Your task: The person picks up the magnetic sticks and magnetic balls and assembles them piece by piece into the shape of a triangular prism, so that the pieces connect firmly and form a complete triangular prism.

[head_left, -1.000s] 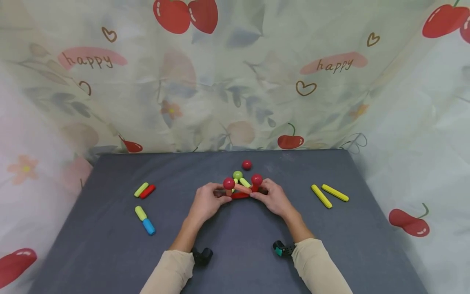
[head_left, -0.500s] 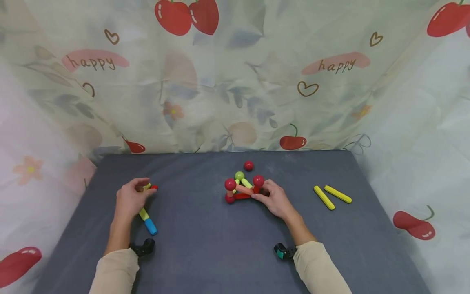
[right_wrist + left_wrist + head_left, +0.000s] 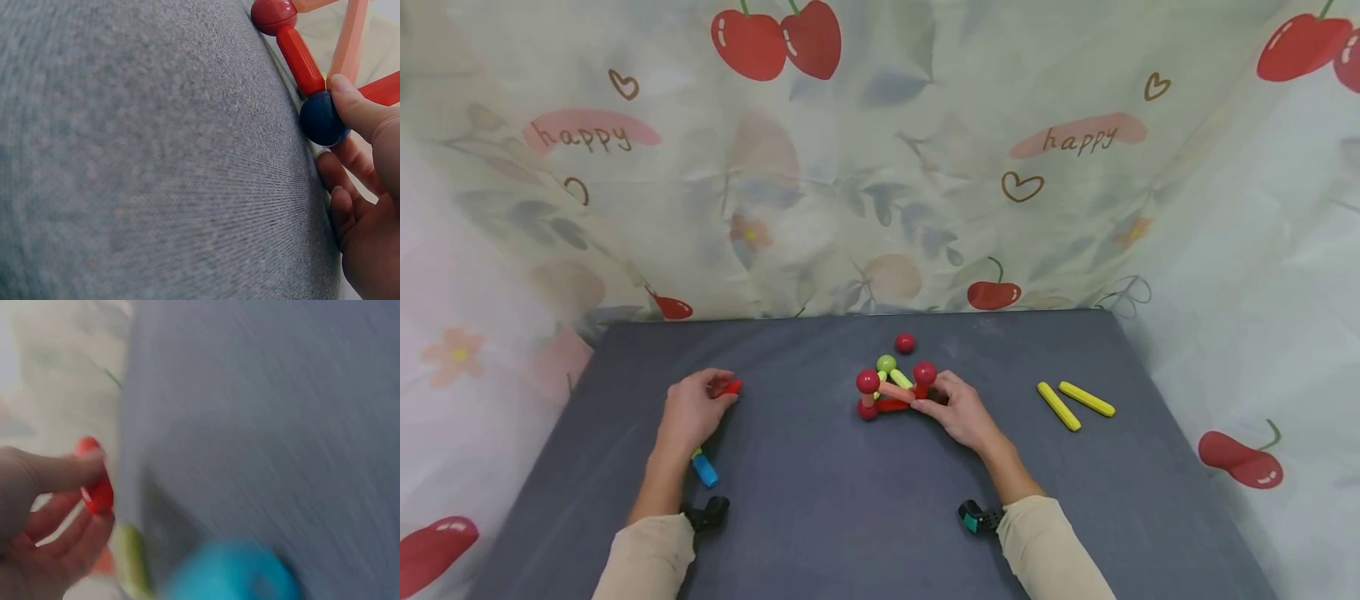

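My left hand [image 3: 698, 407] pinches a short red magnetic stick [image 3: 731, 388] between thumb and fingers, over the table's left side; in the left wrist view the red stick [image 3: 97, 478] stands out at the fingertips. My right hand [image 3: 961, 410] holds a corner of a ball-and-stick frame at the middle. In the right wrist view, its thumb and fingers grip a dark blue ball [image 3: 324, 119], from which a red stick [image 3: 300, 60] runs to a red ball [image 3: 274, 15]. Two upper red balls [image 3: 867, 382] top the frame, with a salmon stick [image 3: 896, 392] between.
Behind the frame are a green ball [image 3: 887, 363], light-green sticks [image 3: 901, 379] and a lone red ball [image 3: 906, 342]. Two yellow sticks [image 3: 1058, 407] lie to the right. A blue stick [image 3: 705, 470] with a yellow-green one lies beside my left forearm, partly hidden by it.
My left hand has let go of the frame, moved left to the loose sticks, and now holds the red stick, shifted slightly right. The right hand keeps its grip on the frame.
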Action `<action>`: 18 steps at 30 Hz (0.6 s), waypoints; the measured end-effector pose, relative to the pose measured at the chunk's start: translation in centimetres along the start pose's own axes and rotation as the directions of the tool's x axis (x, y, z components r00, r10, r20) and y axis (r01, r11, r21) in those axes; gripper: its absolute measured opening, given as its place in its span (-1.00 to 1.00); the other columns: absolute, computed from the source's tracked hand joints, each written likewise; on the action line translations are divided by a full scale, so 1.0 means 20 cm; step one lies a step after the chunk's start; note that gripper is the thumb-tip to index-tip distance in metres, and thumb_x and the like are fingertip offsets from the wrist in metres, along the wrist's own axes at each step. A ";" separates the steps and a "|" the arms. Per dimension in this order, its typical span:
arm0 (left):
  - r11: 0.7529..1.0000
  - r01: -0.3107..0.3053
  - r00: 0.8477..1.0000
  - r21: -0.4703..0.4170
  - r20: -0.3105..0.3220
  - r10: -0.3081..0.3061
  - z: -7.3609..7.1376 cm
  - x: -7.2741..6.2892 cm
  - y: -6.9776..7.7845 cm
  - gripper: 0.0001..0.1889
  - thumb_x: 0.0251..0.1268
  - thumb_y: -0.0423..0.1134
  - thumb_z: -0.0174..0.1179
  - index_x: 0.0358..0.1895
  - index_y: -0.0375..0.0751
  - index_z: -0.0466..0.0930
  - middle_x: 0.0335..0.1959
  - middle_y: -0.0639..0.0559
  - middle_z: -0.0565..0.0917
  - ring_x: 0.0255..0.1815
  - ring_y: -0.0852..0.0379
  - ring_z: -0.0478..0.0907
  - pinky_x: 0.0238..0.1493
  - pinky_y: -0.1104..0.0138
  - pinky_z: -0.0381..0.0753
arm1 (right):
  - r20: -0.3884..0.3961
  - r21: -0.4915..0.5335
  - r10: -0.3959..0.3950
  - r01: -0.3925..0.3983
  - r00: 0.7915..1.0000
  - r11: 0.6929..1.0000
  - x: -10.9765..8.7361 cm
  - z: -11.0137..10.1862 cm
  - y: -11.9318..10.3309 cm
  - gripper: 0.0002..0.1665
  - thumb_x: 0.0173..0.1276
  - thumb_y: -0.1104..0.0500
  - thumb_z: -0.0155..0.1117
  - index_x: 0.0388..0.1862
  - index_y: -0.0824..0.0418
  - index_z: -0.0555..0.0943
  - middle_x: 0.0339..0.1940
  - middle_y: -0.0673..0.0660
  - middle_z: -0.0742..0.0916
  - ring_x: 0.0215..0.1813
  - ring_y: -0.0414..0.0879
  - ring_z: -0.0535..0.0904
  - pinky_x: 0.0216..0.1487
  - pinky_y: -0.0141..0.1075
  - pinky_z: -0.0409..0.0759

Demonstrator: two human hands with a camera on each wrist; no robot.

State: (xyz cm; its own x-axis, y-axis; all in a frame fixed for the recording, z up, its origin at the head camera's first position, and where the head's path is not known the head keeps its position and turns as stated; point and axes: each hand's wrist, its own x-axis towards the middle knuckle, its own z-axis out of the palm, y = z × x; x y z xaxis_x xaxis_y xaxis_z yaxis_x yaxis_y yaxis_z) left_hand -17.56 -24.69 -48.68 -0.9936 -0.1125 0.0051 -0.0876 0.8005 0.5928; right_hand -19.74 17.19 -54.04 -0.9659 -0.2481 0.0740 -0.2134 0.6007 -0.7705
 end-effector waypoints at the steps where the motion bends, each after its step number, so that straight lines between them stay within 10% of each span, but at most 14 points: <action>1: 0.999 -0.026 1.000 -0.030 -0.010 0.026 -0.01 0.00 0.05 -0.62 0.39 -0.26 0.32 0.23 -0.20 0.62 0.06 -0.26 0.70 0.01 -0.17 0.65 0.00 -0.03 0.65 | 0.000 0.002 -0.005 0.005 1.000 1.000 0.00 0.00 0.00 -0.75 0.35 -0.01 0.46 -0.05 0.03 0.75 -0.11 0.01 0.66 -0.16 -0.15 0.52 -0.07 -0.28 0.52; 10: 0.900 -0.264 0.964 -0.348 -0.066 0.258 0.06 0.01 0.61 -0.63 0.32 -0.14 0.40 0.18 0.10 0.64 0.05 0.04 0.72 0.07 0.05 0.67 0.14 0.09 0.70 | 0.005 0.005 -0.013 0.013 1.000 1.000 0.00 0.01 0.00 -0.74 0.36 -0.01 0.45 -0.02 0.01 0.74 -0.10 0.00 0.66 -0.17 -0.16 0.52 -0.10 -0.30 0.51; 18: 0.841 -0.313 0.933 -0.441 0.023 0.360 0.29 0.01 0.83 -0.65 0.28 -0.02 0.43 0.11 0.16 0.68 -0.05 0.18 0.75 0.01 0.14 0.66 0.12 0.12 0.66 | -0.003 0.028 -0.025 0.025 1.000 0.999 -0.01 0.00 0.00 -0.74 0.36 0.02 0.45 -0.01 0.04 0.74 -0.11 0.03 0.67 -0.18 -0.15 0.54 -0.09 -0.29 0.52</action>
State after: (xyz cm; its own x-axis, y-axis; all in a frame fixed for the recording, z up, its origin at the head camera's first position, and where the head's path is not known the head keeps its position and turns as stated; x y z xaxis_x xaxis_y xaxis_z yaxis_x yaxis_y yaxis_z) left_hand -19.61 -8.00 -43.53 -0.9600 0.1967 0.1993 0.2688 0.4489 0.8522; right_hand -19.51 17.20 -54.02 -0.9609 -0.2602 0.0950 -0.2329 0.5729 -0.7858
